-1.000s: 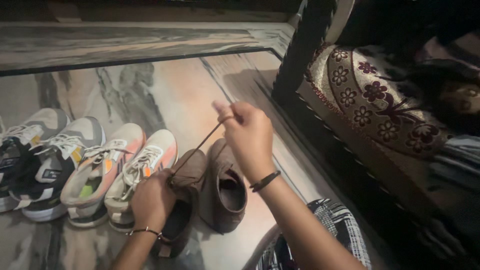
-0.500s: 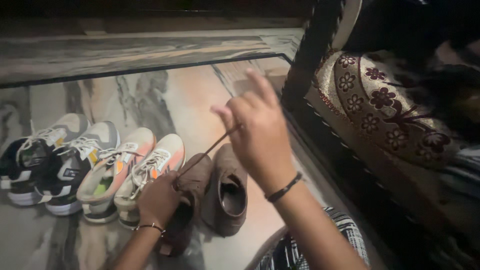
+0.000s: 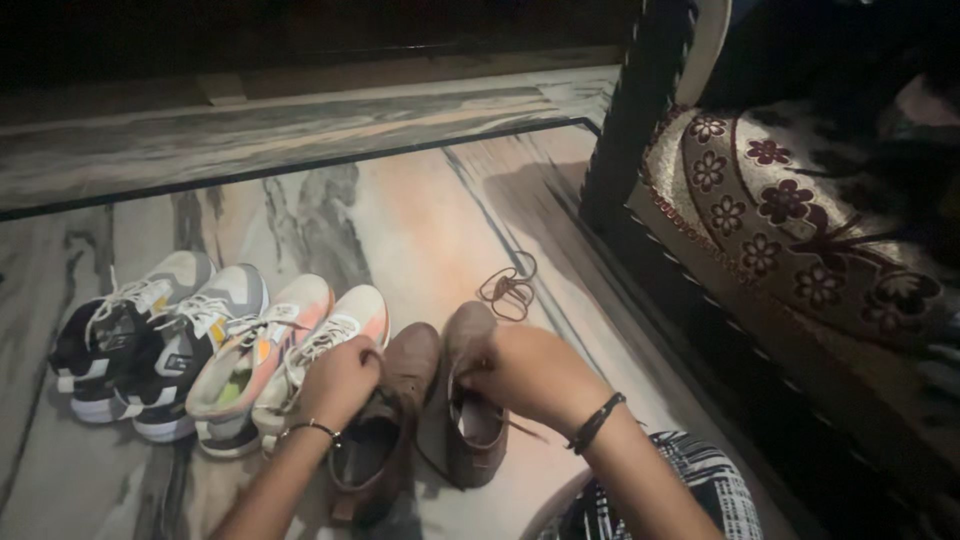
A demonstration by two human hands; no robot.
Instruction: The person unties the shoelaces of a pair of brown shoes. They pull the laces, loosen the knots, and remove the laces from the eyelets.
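Two brown ankle shoes stand side by side on the marble floor. My left hand (image 3: 340, 382) rests on the tongue of the left brown shoe (image 3: 385, 420), fingers closed on it. On the right brown shoe (image 3: 470, 410), my right hand (image 3: 530, 375) has its fingers pinched at the eyelets, on a thin brown lace that trails under the wrist. A second brown lace (image 3: 508, 287) lies coiled and loose on the floor just beyond the shoes.
Left of the brown shoes stand a peach and white pair of sneakers (image 3: 290, 350) and a grey, black and white pair (image 3: 150, 335). A dark chair leg (image 3: 635, 110) and a flowered cushion (image 3: 790, 230) fill the right side. My checked trouser knee (image 3: 670, 490) is at the bottom.
My right hand, which held a lace stretched up high, has come down onto the right brown shoe. A coiled lace now lies on the floor beyond the shoes. The camera has tilted.
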